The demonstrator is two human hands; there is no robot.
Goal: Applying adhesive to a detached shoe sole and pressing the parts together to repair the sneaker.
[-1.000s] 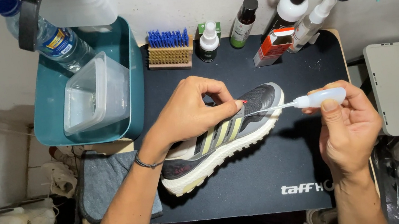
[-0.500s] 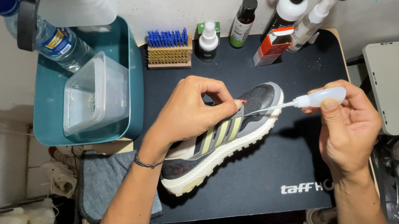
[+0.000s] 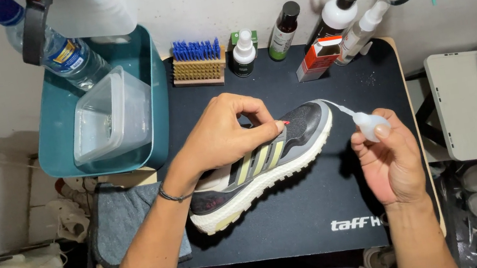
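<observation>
The shoe (image 3: 264, 168) lies on the worktop (image 3: 327, 203), long axis heel near-left to toe far-right, the left hand (image 3: 222, 133) clamped on its collar, the right hand (image 3: 388, 160) gripping a small brush (image 3: 355, 119) at the toe.

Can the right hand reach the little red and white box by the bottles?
Probably yes. The right hand holds a small squeeze bottle, and only bare black mat lies between it and the box.
</observation>
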